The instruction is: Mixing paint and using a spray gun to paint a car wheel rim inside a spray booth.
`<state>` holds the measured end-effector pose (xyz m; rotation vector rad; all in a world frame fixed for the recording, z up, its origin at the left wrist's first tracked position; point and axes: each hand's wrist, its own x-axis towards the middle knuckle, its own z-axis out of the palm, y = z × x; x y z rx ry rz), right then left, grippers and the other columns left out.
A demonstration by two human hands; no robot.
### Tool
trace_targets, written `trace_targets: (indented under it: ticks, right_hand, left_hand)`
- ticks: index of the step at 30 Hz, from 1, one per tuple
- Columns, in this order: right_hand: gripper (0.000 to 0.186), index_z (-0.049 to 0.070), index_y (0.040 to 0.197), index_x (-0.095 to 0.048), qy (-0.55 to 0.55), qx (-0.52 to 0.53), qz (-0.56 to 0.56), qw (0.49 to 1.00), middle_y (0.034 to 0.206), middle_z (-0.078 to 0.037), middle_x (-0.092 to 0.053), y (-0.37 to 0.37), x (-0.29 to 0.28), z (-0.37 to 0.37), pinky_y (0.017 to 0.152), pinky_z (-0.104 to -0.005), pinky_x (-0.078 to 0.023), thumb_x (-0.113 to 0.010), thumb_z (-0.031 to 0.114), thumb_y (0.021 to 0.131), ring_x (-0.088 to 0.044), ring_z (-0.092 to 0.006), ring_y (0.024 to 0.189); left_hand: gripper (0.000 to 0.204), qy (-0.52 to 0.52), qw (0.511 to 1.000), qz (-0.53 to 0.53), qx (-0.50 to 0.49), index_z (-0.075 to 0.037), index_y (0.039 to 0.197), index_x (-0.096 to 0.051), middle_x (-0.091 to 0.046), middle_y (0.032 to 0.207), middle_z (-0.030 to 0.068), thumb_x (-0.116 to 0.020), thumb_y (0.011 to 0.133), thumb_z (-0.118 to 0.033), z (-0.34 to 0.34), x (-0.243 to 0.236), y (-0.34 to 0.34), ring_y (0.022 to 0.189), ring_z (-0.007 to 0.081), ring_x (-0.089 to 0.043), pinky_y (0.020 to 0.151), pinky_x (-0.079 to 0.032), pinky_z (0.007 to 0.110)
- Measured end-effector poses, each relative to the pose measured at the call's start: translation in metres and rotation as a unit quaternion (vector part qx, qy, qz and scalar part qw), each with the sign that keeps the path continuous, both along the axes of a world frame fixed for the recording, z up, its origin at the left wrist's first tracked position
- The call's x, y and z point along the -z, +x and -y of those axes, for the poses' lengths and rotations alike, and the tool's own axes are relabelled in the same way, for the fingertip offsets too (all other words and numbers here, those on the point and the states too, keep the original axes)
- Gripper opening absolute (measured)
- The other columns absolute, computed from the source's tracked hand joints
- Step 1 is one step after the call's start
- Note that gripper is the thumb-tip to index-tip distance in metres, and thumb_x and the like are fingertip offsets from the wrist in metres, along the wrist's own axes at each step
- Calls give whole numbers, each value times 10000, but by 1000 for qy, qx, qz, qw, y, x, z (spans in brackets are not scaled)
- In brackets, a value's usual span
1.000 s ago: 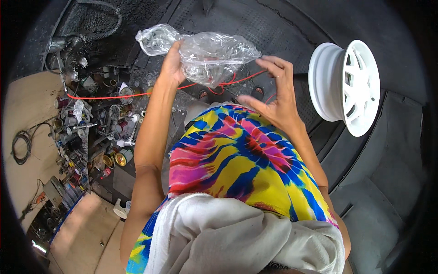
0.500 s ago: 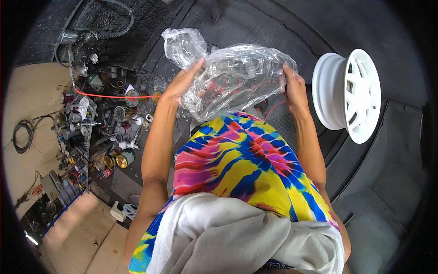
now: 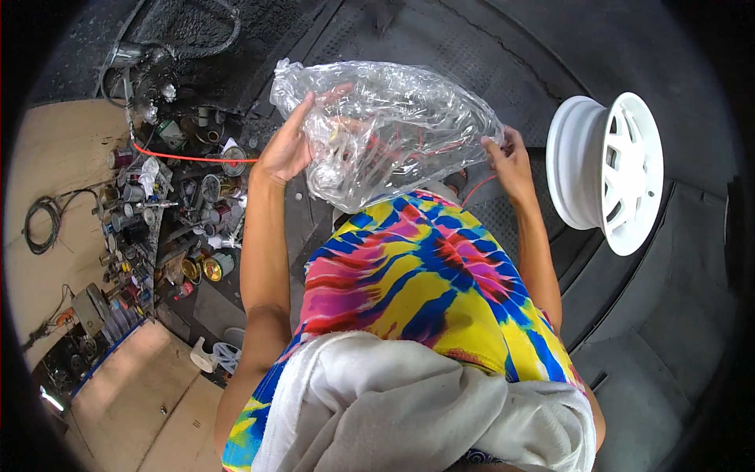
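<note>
A crumpled clear plastic bag is stretched between my two hands in front of my chest. My left hand supports its left end, thumb on the near side; the other fingers show through the film, spread behind it. At the right end, my right hand pinches the bag's edge between thumb and bent fingers. Red shapes are visible through the film, perhaps the hose behind. To the right of my right hand, apart from it, is a white wheel rim with its spoked face turned right.
Paint cans, cups and tools crowd the left side. A red hose runs from there toward my left wrist. A black coiled cable lies on the tan surface at far left. Dark sheeting covers the right side.
The bag has spread out wider, its bunched upper-left end now opened. My left hand has shifted left with fingers spreading behind the film; my right hand has moved slightly right and lower.
</note>
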<state>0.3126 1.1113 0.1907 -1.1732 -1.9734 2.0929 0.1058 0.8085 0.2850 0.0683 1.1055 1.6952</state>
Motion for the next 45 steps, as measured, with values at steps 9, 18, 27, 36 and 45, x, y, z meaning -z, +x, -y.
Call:
trace_targets:
  ticks: [9, 18, 27, 36, 45]
  right_hand:
    - [269, 92, 1035, -693, 384, -260, -372, 804, 970, -100, -569, -50, -130, 73, 803, -377, -494, -745, 74, 772, -585, -282, 911]
    - [191, -2, 984, -680, 340, -301, -403, 794, 888, -84, -583, -68, -104, 78, 735, -345, -494, -736, 62, 813, -603, -227, 816]
    - [241, 22, 927, -634, -36, -249, -177, 951, 774, 25, -567, -52, -104, 49, 633, -232, -402, -624, 257, 980, -476, -39, 737]
    - [263, -32, 933, -659, 157, -238, -221, 933, 824, -57, -615, -43, -128, 80, 631, -253, -475, -773, 190, 851, -563, -87, 717]
    - [173, -29, 994, -633, -195, -152, -238, 939, 817, -17, -615, -41, -104, 83, 649, -232, -499, -716, 59, 870, -570, -52, 735]
  left_hand:
    - [554, -129, 979, -153, 45, -87, 1393, -523, -624, 1237, 142, -390, 1036, -489, -27, -18, 16, 1013, 171, -661, 692, -581, 272]
    - [556, -234, 950, -185, 97, -33, 1296, -600, -647, 1178, 70, -621, 945, -463, -36, -33, 36, 1051, 138, -599, 876, -499, 335]
    - [188, -148, 961, -198, 122, 8, 1024, -698, -680, 837, 44, -665, 901, -131, -24, -23, 39, 747, 118, -611, 682, -484, 268]
    - [161, -170, 952, -250, 48, 3, 1019, -689, -676, 849, 21, -639, 928, -120, -32, -24, 51, 773, 101, -603, 703, -479, 263]
    - [153, -113, 964, -209, 124, -29, 1009, -686, -665, 877, 9, -648, 944, -162, -16, -21, 49, 775, 98, -594, 691, -481, 273]
